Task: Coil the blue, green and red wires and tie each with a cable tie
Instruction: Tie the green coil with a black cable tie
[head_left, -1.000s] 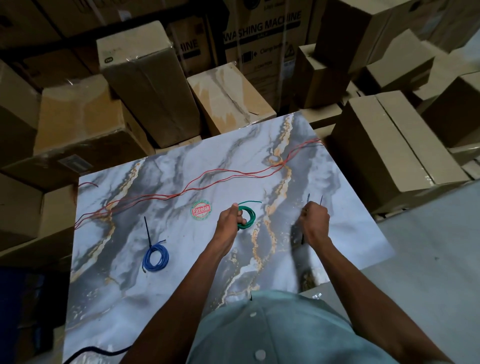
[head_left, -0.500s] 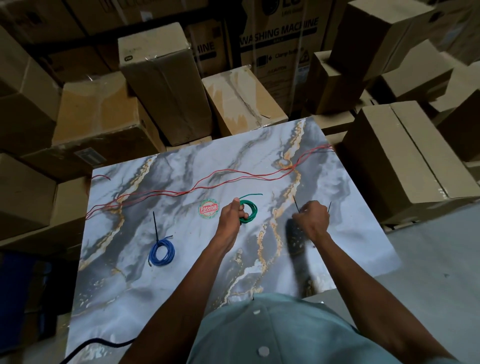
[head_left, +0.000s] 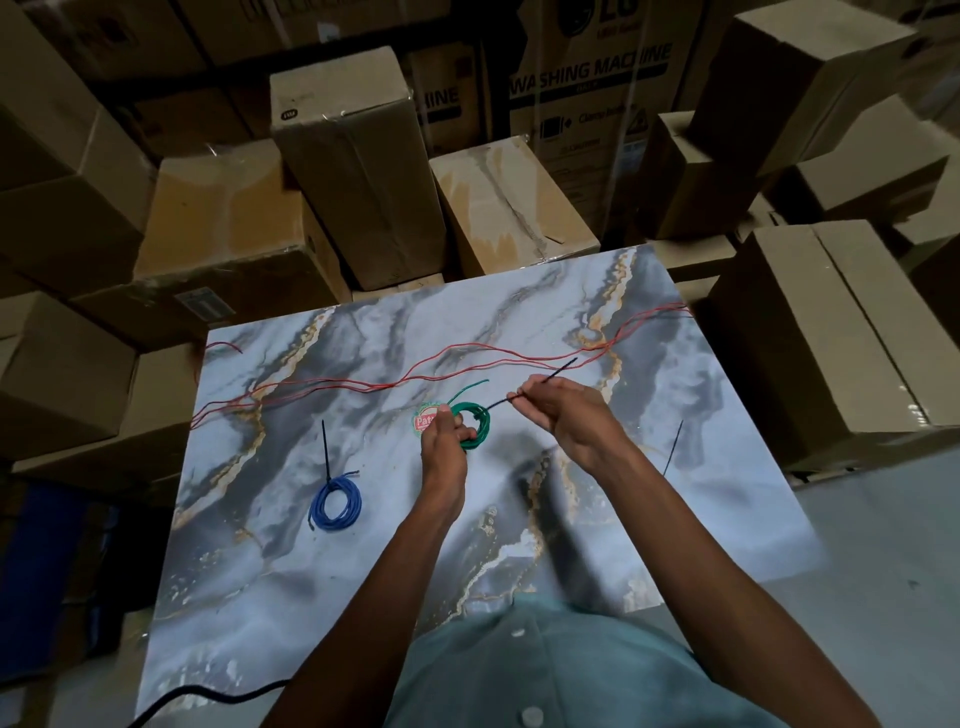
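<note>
Head view: left hand (head_left: 445, 435) grips green coil (head_left: 471, 420) on desk (head_left: 249, 561); right hand (head_left: 563, 410) pinches cable tie (head_left: 551, 375). Red wire (head_left: 415, 370) just beyond both; tied blue coil (head_left: 335, 503) well left; spare tie (head_left: 673, 448) right.

Head view, looking down on a marble-patterned table (head_left: 270, 571). The left hand (head_left: 447, 431) grips the green wire coil (head_left: 474, 422); the right hand (head_left: 566, 410) pinches a black cable tie (head_left: 558, 368) that slants toward the coil. The blue wire coil (head_left: 336, 503), already tied, lies to the left. The uncoiled red wire (head_left: 415, 371) spans the far side, and a spare cable tie (head_left: 674, 451) lies at right. Cardboard boxes (head_left: 363, 156) surround the table.
</note>
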